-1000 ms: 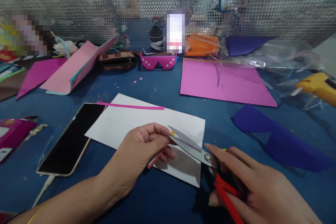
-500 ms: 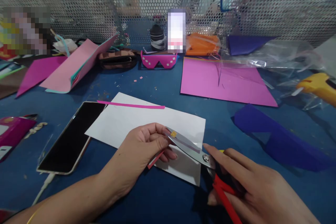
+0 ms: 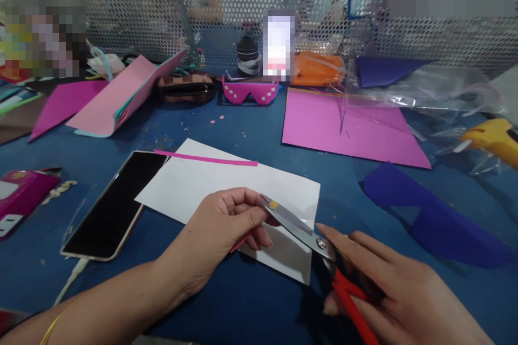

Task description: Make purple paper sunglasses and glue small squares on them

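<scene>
My left hand [image 3: 220,229] pinches a thin pink paper strip [image 3: 239,242] between thumb and fingers, over a white sheet [image 3: 194,186]. My right hand [image 3: 399,291] grips red-handled scissors [image 3: 307,234]. Their steel blades point up-left and meet the strip at my left fingertips. A second, longer pink strip [image 3: 206,159] lies along the white sheet's far edge.
A black phone [image 3: 113,205] with a cable lies left of the sheet. Purple paper [image 3: 424,215] is at right, a pink sheet [image 3: 343,126] behind it, pink paper glasses [image 3: 249,91] and a yellow glue gun [image 3: 491,137] farther off. A perforated metal screen [image 3: 121,16] closes the back.
The hands and scissors stay almost in place; the blades have closed slightly on the strip. The view has shifted a little.
</scene>
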The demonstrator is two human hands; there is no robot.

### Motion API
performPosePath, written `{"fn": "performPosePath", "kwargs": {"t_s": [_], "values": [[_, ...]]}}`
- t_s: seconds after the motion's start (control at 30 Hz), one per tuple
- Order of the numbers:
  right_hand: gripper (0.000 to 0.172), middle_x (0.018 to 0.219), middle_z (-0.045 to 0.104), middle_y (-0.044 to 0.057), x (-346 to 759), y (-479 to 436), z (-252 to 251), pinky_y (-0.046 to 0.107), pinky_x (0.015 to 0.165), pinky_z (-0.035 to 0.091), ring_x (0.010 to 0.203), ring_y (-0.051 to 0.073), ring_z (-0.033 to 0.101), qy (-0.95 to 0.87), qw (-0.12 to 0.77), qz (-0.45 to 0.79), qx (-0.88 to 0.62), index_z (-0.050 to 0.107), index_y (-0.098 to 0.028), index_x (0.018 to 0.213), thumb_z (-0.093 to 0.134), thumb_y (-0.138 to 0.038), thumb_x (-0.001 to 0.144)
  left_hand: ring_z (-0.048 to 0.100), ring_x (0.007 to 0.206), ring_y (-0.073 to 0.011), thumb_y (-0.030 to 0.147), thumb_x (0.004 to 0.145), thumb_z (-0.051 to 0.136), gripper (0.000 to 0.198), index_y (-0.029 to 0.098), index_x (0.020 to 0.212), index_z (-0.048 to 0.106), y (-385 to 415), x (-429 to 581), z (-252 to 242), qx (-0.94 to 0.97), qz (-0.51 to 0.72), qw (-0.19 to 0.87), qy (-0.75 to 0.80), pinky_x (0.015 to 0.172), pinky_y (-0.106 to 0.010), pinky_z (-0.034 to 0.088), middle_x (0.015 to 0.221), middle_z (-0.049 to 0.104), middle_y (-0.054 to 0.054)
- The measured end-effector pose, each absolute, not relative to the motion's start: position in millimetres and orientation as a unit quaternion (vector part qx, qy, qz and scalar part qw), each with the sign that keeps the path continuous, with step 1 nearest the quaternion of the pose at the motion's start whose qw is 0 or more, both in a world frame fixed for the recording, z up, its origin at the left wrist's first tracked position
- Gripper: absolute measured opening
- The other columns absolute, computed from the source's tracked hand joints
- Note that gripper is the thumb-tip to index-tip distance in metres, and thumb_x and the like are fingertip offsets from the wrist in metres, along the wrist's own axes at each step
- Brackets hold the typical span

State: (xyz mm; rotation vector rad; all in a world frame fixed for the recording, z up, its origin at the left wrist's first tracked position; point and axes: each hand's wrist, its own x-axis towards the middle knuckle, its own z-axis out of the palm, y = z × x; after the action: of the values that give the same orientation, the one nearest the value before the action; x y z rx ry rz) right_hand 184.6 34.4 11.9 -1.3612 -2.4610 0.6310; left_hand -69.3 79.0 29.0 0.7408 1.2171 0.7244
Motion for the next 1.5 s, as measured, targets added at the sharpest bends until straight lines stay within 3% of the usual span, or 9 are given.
{"fn": "performPosePath", "kwargs": {"t_s": [0.83, 1.5], "values": [[0.06, 0.098, 0.072, 0.006, 184.2, 33.8, 13.1, 0.022, 0.062, 0.061, 0.076, 0.017, 0.074, -0.841, 0.133, 0.243, -0.465, 0.053, -0.024, 0.141, 0.058, -0.015, 0.081, 0.059, 0.051, -0.0087, 0.036, 0.075, 0.077, 0.022, 0.014, 0.075, 0.073, 77.5, -70.5, 30.8, 0.342, 0.3, 0.695, 0.556, 0.05, -0.017, 0.046, 0.06, 0.07, -0.002], [0.059, 0.096, 0.072, 0.006, 182.6, 35.3, 12.0, 0.021, 0.061, 0.061, 0.074, 0.016, 0.074, -0.839, 0.127, 0.246, -0.468, 0.054, -0.021, 0.141, 0.057, -0.015, 0.082, 0.059, 0.051, -0.0071, 0.029, 0.078, 0.074, 0.016, 0.014, 0.077, 0.071, 78.5, -71.1, 31.3, 0.335, 0.294, 0.702, 0.555, 0.05, -0.018, 0.046, 0.074, 0.074, -0.002]]}}
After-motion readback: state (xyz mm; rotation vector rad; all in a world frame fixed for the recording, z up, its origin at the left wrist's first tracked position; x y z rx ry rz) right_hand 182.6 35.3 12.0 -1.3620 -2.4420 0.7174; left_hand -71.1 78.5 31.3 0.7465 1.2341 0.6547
